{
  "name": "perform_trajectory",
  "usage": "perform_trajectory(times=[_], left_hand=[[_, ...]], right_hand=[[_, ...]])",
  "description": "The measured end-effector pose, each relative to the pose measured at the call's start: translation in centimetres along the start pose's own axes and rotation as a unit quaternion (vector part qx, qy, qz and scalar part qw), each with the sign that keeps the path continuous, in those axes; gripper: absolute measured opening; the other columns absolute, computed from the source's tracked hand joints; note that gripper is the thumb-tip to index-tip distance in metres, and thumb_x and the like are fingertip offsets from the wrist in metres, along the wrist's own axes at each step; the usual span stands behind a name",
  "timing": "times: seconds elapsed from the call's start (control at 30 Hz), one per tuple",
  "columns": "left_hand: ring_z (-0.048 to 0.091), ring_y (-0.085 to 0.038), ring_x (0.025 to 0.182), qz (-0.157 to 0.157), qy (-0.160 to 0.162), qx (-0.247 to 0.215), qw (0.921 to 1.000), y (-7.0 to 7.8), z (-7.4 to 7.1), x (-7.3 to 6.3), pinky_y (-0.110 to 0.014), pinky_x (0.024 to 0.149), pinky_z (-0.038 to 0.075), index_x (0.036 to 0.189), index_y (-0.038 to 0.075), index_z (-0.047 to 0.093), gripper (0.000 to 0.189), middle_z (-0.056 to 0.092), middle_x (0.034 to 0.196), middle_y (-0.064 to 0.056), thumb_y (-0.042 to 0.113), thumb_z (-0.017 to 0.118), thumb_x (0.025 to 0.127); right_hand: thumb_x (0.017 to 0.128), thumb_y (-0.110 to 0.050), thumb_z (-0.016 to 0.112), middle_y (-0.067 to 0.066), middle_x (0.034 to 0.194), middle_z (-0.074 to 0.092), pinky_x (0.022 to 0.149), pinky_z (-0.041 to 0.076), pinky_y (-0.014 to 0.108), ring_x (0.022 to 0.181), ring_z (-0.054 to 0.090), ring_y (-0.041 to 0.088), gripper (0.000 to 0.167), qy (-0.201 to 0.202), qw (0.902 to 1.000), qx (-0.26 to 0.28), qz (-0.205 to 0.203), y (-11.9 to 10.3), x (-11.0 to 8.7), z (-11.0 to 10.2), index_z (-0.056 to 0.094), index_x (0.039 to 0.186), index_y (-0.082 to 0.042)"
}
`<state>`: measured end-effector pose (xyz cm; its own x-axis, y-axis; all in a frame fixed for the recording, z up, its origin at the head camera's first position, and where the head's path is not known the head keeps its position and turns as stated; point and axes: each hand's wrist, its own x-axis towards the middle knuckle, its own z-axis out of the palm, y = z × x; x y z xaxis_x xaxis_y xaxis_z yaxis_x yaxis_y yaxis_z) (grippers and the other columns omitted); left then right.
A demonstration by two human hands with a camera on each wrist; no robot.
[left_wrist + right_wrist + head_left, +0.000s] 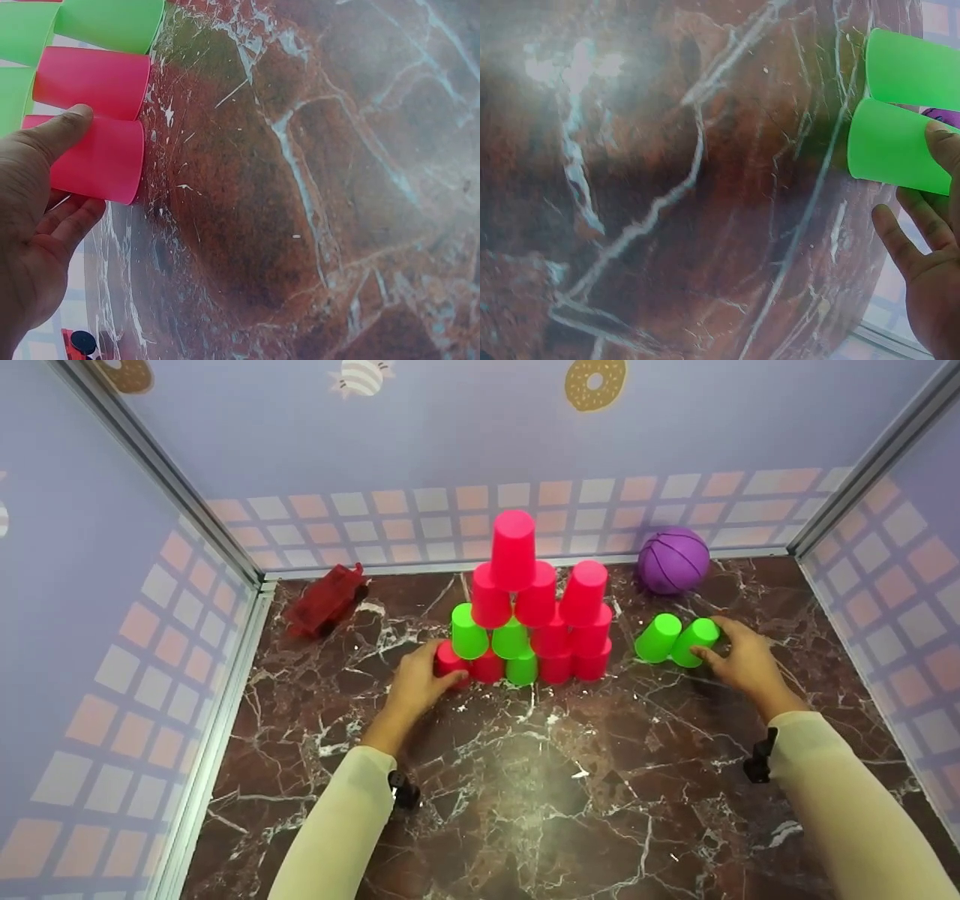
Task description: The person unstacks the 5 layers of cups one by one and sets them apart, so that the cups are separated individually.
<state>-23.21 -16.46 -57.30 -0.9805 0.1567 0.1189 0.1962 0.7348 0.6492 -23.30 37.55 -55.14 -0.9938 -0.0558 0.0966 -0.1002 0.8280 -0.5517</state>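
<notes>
Upside-down pink and green cups are stacked in a stepped wall, with a single pink cup (514, 551) on top. My left hand (417, 684) grips the pink cup (101, 161) at the left end of the bottom row, thumb on the near side and fingers on the outer side. Above that cup sits a green cup (469, 631). Off to the right, my right hand (750, 664) holds a green cup (896, 146) between thumb and fingers. A second green cup (658, 638) stands right beside it, also upside down.
A purple ball (673, 561) lies by the back wall, behind the two green cups. At the back left is a red toy-like object (327, 600). Patterned panels (450, 427) enclose the dark marble surface (525, 795) at the back and both sides.
</notes>
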Motion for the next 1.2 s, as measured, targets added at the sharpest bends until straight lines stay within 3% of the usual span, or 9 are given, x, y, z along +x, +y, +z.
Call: perform_trajectory(times=[0.23, 0.67, 0.97, 1.2], left_hand=[[0.076, -0.038, 0.122, -0.001, 0.000, -0.003, 1.0000, -0.04, 0.13, 0.10, -0.054, 0.107, 0.060, 0.142, 0.004, 0.067, 0.063, 0.078, 0.130, -0.020, 0.029, 0.093, 0.090], [0.076, -0.037, 0.119, -0.010, 0.000, -0.010, 0.9999, 0.12, 0.50, 0.11, -0.054, 0.105, 0.061, 0.139, 0.006, 0.069, 0.060, 0.079, 0.127, -0.018, 0.027, 0.094, 0.089], [0.076, -0.038, 0.121, -0.011, -0.006, -0.012, 0.9999, 0.07, 0.47, 0.14, -0.053, 0.106, 0.060, 0.140, 0.004, 0.068, 0.061, 0.079, 0.129, -0.019, 0.027, 0.094, 0.089], [0.075, -0.038, 0.122, -0.017, -0.007, -0.014, 0.9997, 0.01, 0.14, 0.06, -0.053, 0.107, 0.060, 0.141, 0.006, 0.068, 0.061, 0.078, 0.131, -0.018, 0.027, 0.094, 0.090]], right_hand=[[0.102, -0.015, 0.079, 0.043, 0.156, 0.050, 0.121, 0.036, 0.078, 0.142, 0.050, 0.065, 0.073, -0.015, 0.9997, 0.002, 0.019, 0.12, 0.25, -0.01, 0.044, 0.160, 0.013], [0.103, -0.009, 0.076, 0.044, 0.155, 0.051, 0.120, 0.039, 0.077, 0.138, 0.054, 0.065, 0.074, -0.015, 0.9999, -0.002, 0.006, 0.28, 0.14, 0.12, 0.039, 0.164, 0.010], [0.104, -0.011, 0.073, 0.044, 0.163, 0.043, 0.124, 0.032, 0.078, 0.148, 0.043, 0.067, 0.081, -0.028, 0.9996, 0.002, 0.008, 0.36, 0.23, 0.25, 0.029, 0.171, 0.004], [0.092, -0.005, 0.068, 0.042, 0.166, 0.041, 0.125, 0.031, 0.079, 0.152, 0.039, 0.066, 0.088, -0.035, 0.9991, 0.024, 0.005, 0.06, 0.48, -0.54, 0.029, 0.170, 0.006]])
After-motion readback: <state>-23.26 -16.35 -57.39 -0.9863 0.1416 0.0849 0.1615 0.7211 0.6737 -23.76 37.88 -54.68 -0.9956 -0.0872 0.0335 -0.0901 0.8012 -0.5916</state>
